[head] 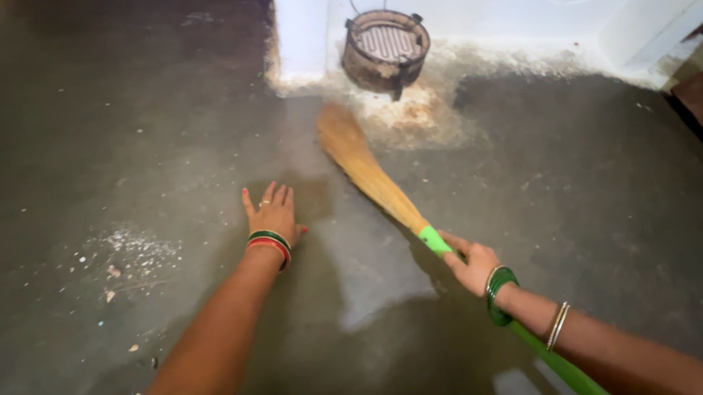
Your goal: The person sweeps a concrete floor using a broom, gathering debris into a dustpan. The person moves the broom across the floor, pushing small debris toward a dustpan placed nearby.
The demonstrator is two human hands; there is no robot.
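The right hand (473, 265) closes around the green handle of a grass broom (375, 183), gripping just behind where the straw begins, which gives close control of the head. The broom lies low and slanted across the centre of the frame, its bristle tip pressed to the grey floor (599, 205) below a round coil heater (385, 48) at upper centre by the white wall. The left hand (273, 215) is open, fingers spread flat on the floor at centre left, seemingly as a prop. Pale debris (129, 258) is scattered at left.
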